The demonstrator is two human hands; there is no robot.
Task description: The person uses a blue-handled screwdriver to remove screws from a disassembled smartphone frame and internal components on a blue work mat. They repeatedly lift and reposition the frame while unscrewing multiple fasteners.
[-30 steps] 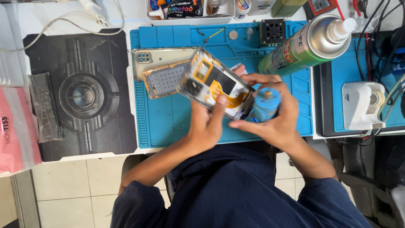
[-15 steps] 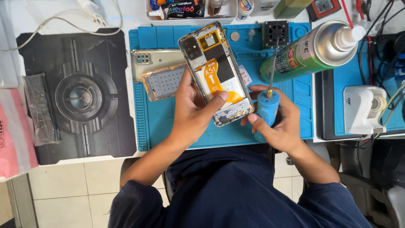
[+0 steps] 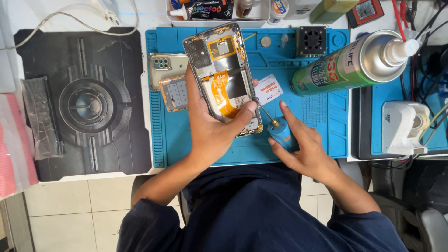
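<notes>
**Opened phone under the screwdriver at the repair bench**

A blue work mat (image 3: pixel 326 116) is covering the middle of the bench, with a black pad (image 3: pixel 88 102) lying at its nine o'clock. A green spray can (image 3: pixel 350 65) is lying tilted at the mat's two o'clock. The opened phone (image 3: pixel 221 77) (back cover off, orange flex and camera cluster showing) is sitting raised over the mat's centre, running from eleven o'clock down to five. The left hand (image 3: pixel 210 130) is clamping it from below, thumb pressing on its lower edge. At the phone's four o'clock the right hand (image 3: pixel 303 149) is closing its fingers around a blue-handled screwdriver (image 3: pixel 279 133), the thin shaft angling up to ten o'clock and touching the phone's lower right corner.
</notes>
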